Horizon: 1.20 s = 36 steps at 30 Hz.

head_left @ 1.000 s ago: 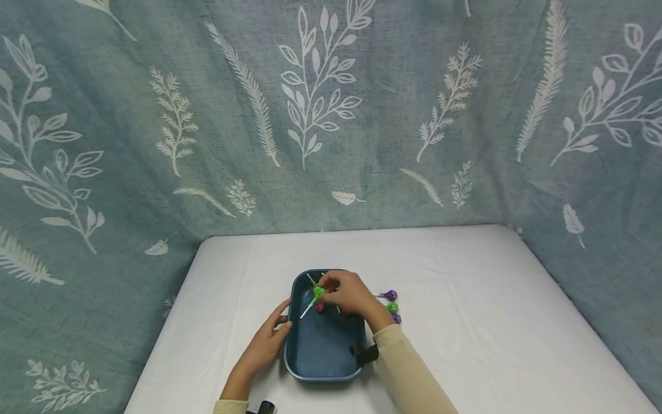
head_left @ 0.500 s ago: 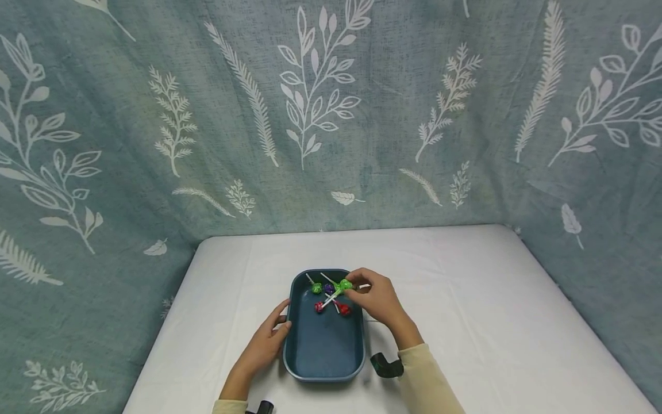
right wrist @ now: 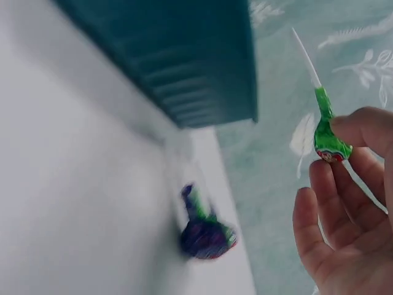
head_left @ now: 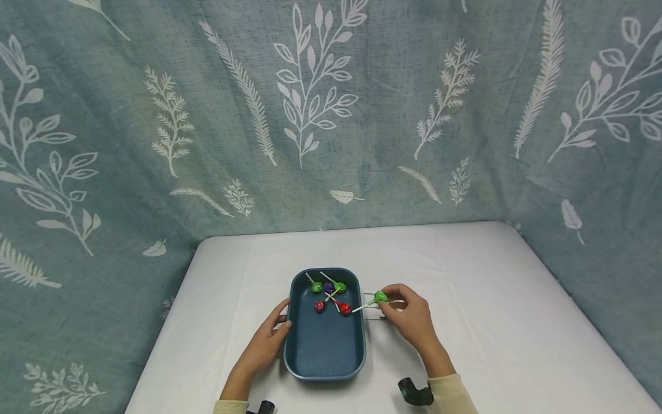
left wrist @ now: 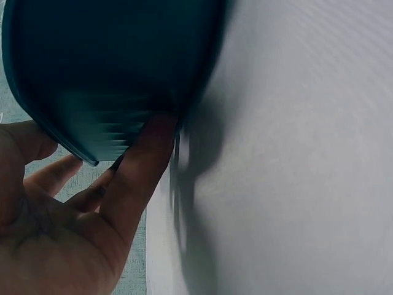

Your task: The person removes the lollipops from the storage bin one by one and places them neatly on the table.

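A dark blue tray (head_left: 324,351) sits on the white table with several wrapped lollipops in its far half. Among them are a red lollipop (head_left: 345,309), a purple lollipop (head_left: 328,286) and a green lollipop (head_left: 316,287). My left hand (head_left: 266,344) rests with extended fingers against the tray's left outer wall. Just right of the tray, my right hand (head_left: 411,317) pinches another green lollipop (right wrist: 325,138) between thumb and fingers, its white stick pointing toward the tray. Below that hand, a purple lollipop (right wrist: 207,238) lies blurred on the table beside the tray wall.
White sticks lie on the table right of the tray, partly covered by my right hand in the head view. A white cloth (head_left: 248,287) covers the table. Behind it hangs a green leaf-patterned curtain (head_left: 383,115). A black wrist mount (head_left: 415,393) sits at my right sleeve.
My right hand has moved right with the green lollipop, from above the tray to beyond its right rim. The left hand has stayed at the tray's left side.
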Available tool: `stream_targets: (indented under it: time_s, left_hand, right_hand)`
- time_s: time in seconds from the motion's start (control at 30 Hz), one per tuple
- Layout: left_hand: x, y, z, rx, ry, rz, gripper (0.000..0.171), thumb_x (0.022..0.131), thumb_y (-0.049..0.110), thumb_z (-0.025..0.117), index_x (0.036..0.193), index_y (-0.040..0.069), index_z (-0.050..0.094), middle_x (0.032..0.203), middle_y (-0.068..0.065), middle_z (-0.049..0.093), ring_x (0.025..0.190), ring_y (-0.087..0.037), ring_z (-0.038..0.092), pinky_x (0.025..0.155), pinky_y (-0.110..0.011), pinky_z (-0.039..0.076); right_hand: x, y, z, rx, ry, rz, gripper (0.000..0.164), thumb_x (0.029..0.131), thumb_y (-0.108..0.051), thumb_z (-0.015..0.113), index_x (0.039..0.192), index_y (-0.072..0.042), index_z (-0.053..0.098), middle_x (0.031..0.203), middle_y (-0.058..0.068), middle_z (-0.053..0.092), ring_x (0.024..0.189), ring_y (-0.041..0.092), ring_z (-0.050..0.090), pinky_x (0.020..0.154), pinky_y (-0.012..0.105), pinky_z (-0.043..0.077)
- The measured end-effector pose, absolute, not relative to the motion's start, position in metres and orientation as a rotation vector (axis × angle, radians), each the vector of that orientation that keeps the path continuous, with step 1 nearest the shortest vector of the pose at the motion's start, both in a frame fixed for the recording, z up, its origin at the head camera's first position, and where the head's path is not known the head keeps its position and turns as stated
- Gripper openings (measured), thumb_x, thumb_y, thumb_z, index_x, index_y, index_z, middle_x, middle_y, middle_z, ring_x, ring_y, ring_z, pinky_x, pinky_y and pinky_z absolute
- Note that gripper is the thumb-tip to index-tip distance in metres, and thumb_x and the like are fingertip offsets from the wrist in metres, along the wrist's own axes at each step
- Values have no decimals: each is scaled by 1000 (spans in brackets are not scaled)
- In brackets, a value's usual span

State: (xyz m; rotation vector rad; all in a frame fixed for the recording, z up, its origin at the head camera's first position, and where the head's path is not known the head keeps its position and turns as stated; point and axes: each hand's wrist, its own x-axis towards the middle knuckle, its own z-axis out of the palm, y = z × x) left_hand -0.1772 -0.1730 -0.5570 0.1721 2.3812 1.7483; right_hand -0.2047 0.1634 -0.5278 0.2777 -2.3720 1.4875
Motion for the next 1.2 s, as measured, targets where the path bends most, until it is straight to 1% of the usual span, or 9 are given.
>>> stream_targets:
  time_s: [0.13,0.27,0.5,0.67,0.77,0.9,1.0,1.2]
  left_hand:
    - [-177,-173,-557,170,2385,1747,55,108,15,50,159,14,32,138,-31,48,105,-34,65,66,-38,57]
    - [-177,-173,-557,160,2383,1754,55,108,15,51,159,16,32,139,-31,49,105,-34,65,66,-39,57]
    - [-176,-173,-556,154,2383,1761,54,108,16,51,159,17,33,138,-30,49,107,-34,65,69,-39,57]
    - [-176,-172,-557,143,2384,1759,54,108,17,51,159,17,33,138,-29,49,106,-33,65,68,-39,56]
    - [-176,-172,-556,134,2393,1750,54,107,17,52,159,18,34,139,-29,49,108,-33,65,69,-39,57]
    - [-176,-171,-556,125,2400,1742,54,107,19,53,158,19,35,139,-29,50,108,-34,65,70,-39,57]
    - [-176,-171,-556,125,2399,1739,54,107,19,53,159,19,34,139,-29,49,109,-34,64,70,-40,57]
    - [-176,-170,-555,137,2389,1741,55,108,19,52,159,18,33,138,-28,49,109,-35,64,70,-40,58]
  right_hand:
    - [-197,173,-540,149,-2389,1427,23,82,1,80,103,-3,70,100,7,72,90,22,70,79,38,58]
    - [-187,179,-547,34,-2432,1375,24,82,-3,81,103,-3,70,97,6,72,88,22,70,77,34,58]
    - [-176,181,-562,-120,-2580,1306,26,81,-7,83,104,-4,70,96,5,72,88,21,70,79,34,57]
    - [-172,182,-569,-189,-2682,1274,25,80,-9,83,102,-6,70,88,1,71,82,15,68,74,32,54]
    - [-172,182,-570,-214,-2702,1259,23,78,-9,81,99,-7,70,85,-1,70,78,14,66,71,32,52]
    - [-172,183,-571,-228,-2731,1220,22,78,-9,81,97,-6,69,83,-1,70,76,14,65,72,35,52]
    - [-172,183,-571,-233,-2750,1199,22,78,-9,81,96,-6,69,82,-1,69,75,14,64,72,37,52]
    - [-171,185,-569,-233,-2783,1193,23,80,-11,82,97,-6,68,83,0,67,75,14,62,72,36,51]
